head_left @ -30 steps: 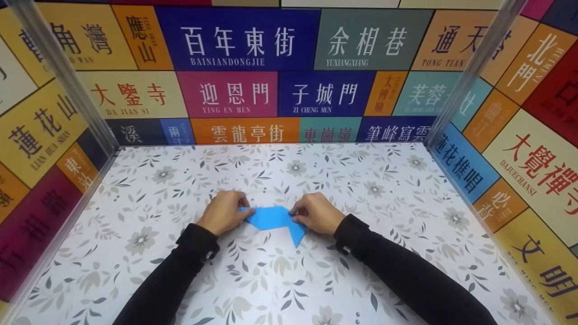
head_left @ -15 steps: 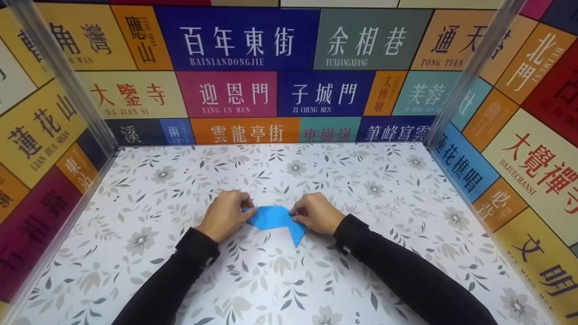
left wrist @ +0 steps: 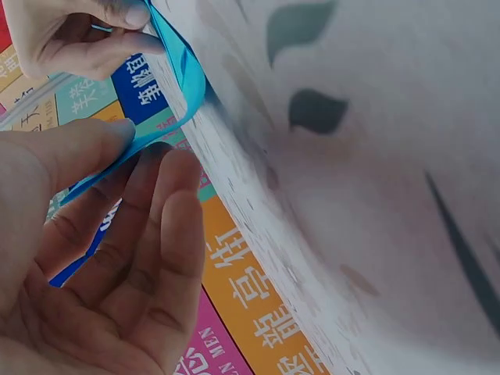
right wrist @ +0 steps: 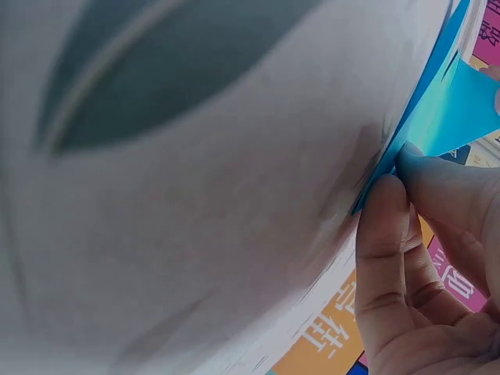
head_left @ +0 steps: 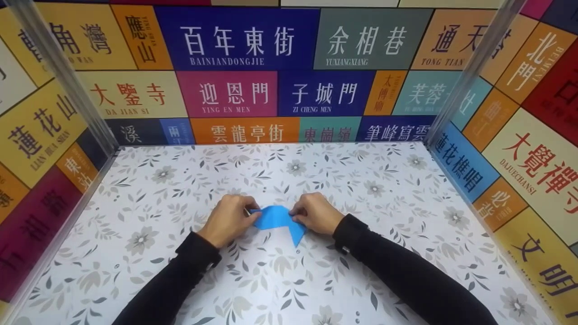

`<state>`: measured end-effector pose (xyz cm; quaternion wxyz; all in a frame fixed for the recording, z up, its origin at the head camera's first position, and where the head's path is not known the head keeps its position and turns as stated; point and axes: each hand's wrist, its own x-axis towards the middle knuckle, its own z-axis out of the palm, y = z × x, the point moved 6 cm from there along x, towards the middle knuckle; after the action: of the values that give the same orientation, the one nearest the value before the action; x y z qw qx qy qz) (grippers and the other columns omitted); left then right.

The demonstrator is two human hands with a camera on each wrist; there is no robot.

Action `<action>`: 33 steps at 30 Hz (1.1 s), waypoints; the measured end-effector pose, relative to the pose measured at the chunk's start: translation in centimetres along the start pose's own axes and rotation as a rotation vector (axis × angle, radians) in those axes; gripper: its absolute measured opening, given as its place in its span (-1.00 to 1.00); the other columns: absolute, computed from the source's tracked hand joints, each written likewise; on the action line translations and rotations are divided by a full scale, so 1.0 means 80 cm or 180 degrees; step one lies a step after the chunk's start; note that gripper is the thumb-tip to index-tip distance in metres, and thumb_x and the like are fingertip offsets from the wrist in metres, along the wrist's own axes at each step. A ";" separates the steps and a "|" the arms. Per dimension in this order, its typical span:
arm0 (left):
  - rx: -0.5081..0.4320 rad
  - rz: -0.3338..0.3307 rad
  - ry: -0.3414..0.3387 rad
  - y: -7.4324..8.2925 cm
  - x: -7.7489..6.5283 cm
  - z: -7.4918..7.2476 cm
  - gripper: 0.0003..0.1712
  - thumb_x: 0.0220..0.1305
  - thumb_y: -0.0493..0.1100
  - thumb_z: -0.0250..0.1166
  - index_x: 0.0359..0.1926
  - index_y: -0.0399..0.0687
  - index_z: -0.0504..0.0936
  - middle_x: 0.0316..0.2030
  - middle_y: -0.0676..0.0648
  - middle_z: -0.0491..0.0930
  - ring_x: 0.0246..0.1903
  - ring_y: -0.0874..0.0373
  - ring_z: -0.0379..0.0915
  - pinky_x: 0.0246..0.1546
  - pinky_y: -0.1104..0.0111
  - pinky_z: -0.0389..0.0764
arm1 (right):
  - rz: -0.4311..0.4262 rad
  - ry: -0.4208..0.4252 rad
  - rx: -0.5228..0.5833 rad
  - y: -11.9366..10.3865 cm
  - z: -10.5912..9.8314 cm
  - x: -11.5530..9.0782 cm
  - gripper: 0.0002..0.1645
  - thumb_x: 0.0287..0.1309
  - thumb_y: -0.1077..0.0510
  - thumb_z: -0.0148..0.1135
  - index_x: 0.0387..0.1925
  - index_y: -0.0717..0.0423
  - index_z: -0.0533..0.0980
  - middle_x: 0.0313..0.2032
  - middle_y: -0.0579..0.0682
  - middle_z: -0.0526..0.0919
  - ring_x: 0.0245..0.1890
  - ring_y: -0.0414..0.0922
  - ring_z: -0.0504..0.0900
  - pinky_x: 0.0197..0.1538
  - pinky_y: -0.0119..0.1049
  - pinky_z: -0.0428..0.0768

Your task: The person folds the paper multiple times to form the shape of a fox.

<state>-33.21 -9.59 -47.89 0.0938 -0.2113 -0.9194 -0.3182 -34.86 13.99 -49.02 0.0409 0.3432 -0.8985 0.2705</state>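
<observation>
Between the two hands is a folded piece of blue paper (head_left: 273, 217), with a pointed flap hanging toward the person at its right side. My left hand (head_left: 229, 220) pinches the paper's left end between thumb and fingers. In the left wrist view the paper (left wrist: 187, 74) bends in a curve away from the left thumb. The right end is pinched by my right hand (head_left: 317, 213). From the right wrist, thumb and forefinger meet on the blue paper (right wrist: 461, 109) close to the tabletop. The fingers cover both ends of the paper.
A white tabletop with a grey leaf and flower print (head_left: 289, 289) lies under the hands. Walls of coloured signs (head_left: 235, 40) enclose it at the back and both sides, with clear corner posts (head_left: 469, 72).
My left hand has shifted slightly right and toward the person, and the paper's left end has turned up and bowed. The right hand has stayed in place.
</observation>
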 end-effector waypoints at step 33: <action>-0.0143 0.0714 -0.0249 0.036 -0.007 0.034 -0.93 0.32 -0.30 0.61 -0.25 -0.02 0.95 -0.34 0.01 0.92 -0.52 0.28 0.54 -0.36 0.40 0.65 | -0.0156 0.0026 -0.0037 -0.004 0.000 0.000 -0.85 0.31 0.41 0.62 -0.10 0.28 0.91 -0.25 0.19 0.91 -0.23 0.08 0.90 -0.12 -0.11 0.87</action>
<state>-31.52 -6.05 -48.57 0.0881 -0.3270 -0.8856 -0.3178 -34.64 13.76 -48.89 0.0532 0.3638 -0.8913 0.2655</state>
